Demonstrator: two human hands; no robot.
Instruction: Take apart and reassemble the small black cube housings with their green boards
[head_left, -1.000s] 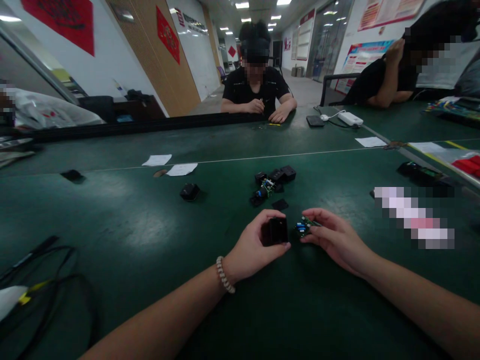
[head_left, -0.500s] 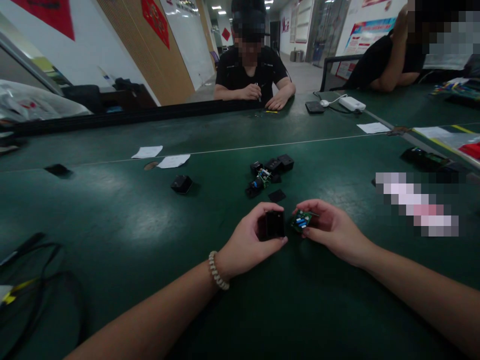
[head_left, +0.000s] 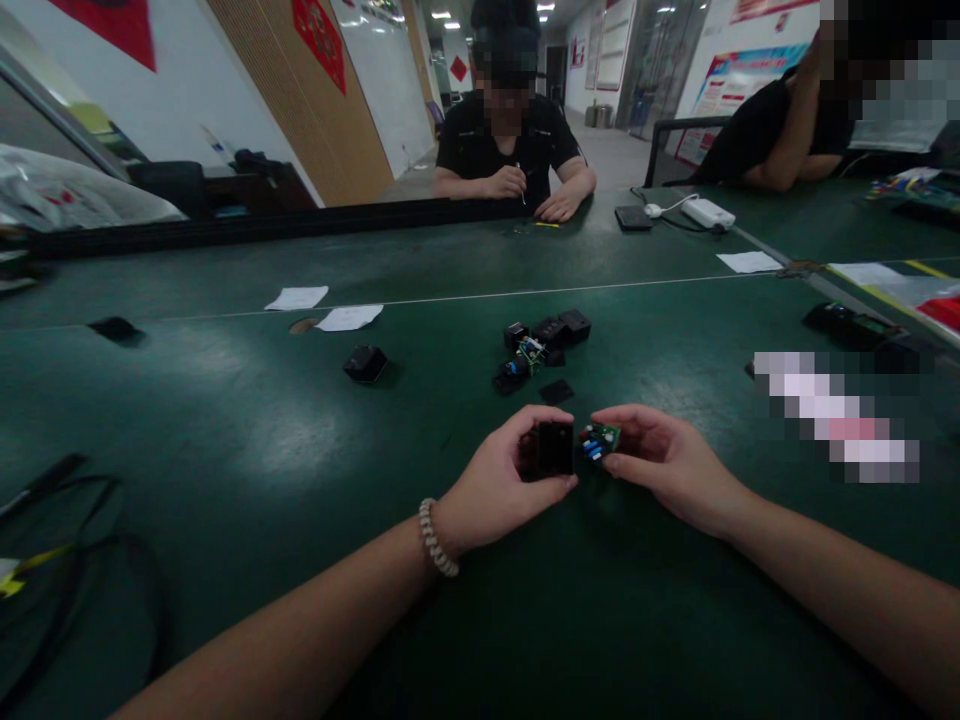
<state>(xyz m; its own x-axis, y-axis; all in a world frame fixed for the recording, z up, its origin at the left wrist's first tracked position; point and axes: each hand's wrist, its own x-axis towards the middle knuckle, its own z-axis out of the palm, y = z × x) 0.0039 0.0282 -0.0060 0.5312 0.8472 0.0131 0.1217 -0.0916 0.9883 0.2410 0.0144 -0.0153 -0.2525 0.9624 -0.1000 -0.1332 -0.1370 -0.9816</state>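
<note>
My left hand (head_left: 499, 482) is closed around a small black plastic housing (head_left: 554, 447), held just above the green table (head_left: 225, 440). My right hand (head_left: 667, 462) pinches a small green circuit board (head_left: 599, 440) with blue parts, its edge almost touching the housing. Both hands meet near the table's middle. A flat black cover (head_left: 556, 391) lies just beyond them.
A cluster of black housings and a board (head_left: 541, 345) sits farther back, with another black housing (head_left: 365, 363) to the left. Paper slips (head_left: 349, 318) lie behind. Black cables (head_left: 67, 560) lie at the near left. A person (head_left: 514, 150) works across the table; another sits at the far right.
My right hand has brought the circuit board leftward, closer to the housing in my left hand. The view has shifted slightly.
</note>
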